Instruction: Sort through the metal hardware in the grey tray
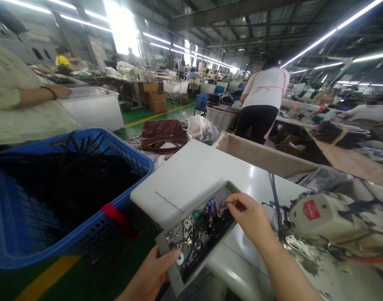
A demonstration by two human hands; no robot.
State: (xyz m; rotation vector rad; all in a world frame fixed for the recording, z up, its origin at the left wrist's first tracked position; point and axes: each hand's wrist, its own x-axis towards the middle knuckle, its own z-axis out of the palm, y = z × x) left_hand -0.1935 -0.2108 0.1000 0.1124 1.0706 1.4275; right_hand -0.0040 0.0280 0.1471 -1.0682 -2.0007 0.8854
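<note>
My left hand (157, 269) grips the near-left end of a shallow grey metal tray (195, 274), thumb over the rim. The tray lies tilted across the table edge, holding small metal parts (187, 223), bobbins and a white disc (180, 258) close to my thumb. Over its far end, my right hand (249, 215) is closed in a pinch. A thin dark-reddish strand (222, 206) runs from those fingertips into the tray; its exact kind is unclear. Blue bits (211, 205) lie near it.
A sewing machine (329, 221) stands right on the white table (191, 171). A blue basket (144, 165) of black straps is at left. Behind are a brown bag (163, 133) and a long bin (257, 152). One person stands at left, another ahead with back turned.
</note>
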